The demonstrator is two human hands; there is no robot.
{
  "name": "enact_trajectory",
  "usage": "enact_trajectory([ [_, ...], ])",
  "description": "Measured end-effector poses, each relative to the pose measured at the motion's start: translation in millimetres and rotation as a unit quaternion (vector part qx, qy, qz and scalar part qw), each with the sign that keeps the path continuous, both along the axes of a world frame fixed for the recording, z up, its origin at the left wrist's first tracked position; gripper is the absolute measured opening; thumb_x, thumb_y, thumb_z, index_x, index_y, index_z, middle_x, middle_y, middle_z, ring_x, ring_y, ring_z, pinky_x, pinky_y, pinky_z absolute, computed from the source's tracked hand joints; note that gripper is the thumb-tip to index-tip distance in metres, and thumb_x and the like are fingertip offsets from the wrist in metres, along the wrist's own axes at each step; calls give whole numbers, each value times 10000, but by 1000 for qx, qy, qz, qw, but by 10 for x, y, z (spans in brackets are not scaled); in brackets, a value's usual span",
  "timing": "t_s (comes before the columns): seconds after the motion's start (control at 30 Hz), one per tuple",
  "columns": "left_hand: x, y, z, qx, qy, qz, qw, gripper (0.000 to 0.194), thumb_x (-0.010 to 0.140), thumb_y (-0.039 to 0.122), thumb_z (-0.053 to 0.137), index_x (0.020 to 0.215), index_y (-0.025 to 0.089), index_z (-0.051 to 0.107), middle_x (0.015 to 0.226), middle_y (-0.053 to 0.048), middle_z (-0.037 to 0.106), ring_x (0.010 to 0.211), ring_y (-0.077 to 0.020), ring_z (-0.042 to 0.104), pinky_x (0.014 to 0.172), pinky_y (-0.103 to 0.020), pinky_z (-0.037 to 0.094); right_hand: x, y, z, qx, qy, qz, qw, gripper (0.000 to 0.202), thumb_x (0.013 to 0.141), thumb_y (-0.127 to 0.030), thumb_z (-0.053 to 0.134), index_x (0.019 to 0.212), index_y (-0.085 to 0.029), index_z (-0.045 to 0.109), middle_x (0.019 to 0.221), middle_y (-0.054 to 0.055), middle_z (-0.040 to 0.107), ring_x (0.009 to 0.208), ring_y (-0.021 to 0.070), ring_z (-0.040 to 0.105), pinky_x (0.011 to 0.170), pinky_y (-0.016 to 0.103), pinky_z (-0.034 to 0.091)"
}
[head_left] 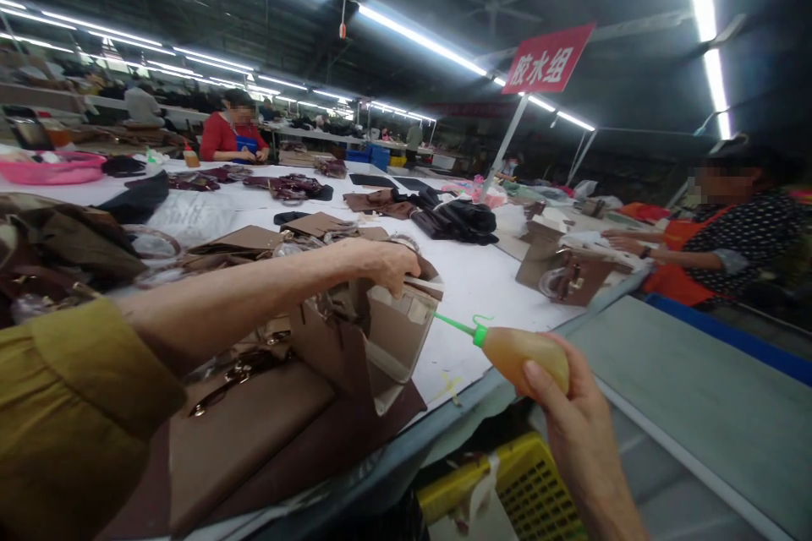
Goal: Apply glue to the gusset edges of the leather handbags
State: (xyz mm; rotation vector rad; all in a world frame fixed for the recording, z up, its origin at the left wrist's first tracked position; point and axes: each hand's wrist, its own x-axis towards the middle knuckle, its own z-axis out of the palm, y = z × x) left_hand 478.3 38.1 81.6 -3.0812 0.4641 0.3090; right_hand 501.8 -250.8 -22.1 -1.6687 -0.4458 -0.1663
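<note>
My left hand (390, 264) reaches across from the left, its fingers closed on the upper edge of a brown bag (336, 351), whose pale inner side faces right. My right hand (564, 393) is wrapped round a squeeze bottle (526, 355) of amber liquid with a green cap. The bottle's thin green nozzle points left, its tip at the bag's upper right edge. Under and left of the bag lie flat brown pieces (254, 431) with metal fittings.
A white-topped table (469, 279) carries black cloth (453, 215) and more brown bags. Below its edge is a yellow crate (539, 482). Co-workers are at the right, in an orange apron (685, 258), and far left, in red (219, 135). A grey-topped surface (710, 389) is at right.
</note>
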Motion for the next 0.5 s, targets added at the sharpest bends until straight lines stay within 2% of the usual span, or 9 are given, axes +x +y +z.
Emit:
enact_trajectory([
  [0.1,60,-118,-200,11,-3,-7,1000,270,679,217,626,936,140,660,881,-65,678,732,-172,571,594,-244,391,28,-58,-82,-42,13,-5,999,530,700,-481,688,1131,-222,520,973,47,613,841,238,567,698,322,474],
  [0.2,112,-217,-327,18,2,-9,1000,237,681,192,618,908,145,665,832,-55,679,692,-168,570,563,-246,379,73,-89,-180,-69,12,7,998,547,704,-490,681,1148,-228,500,1025,56,598,901,260,556,737,339,464],
  [0.33,179,-294,-376,25,7,-8,1000,212,664,171,628,872,151,662,831,-44,678,693,-160,568,538,-239,358,144,-114,-249,-79,4,11,997,551,711,-486,683,1163,-238,487,1037,56,588,912,260,550,780,354,440],
  [0.5,237,-312,-432,26,7,-12,1000,207,650,191,658,854,153,657,814,-38,677,681,-149,562,528,-229,352,166,-153,-230,-90,-8,-13,996,550,712,-474,696,1172,-252,491,1000,46,583,859,251,550,737,355,429],
])
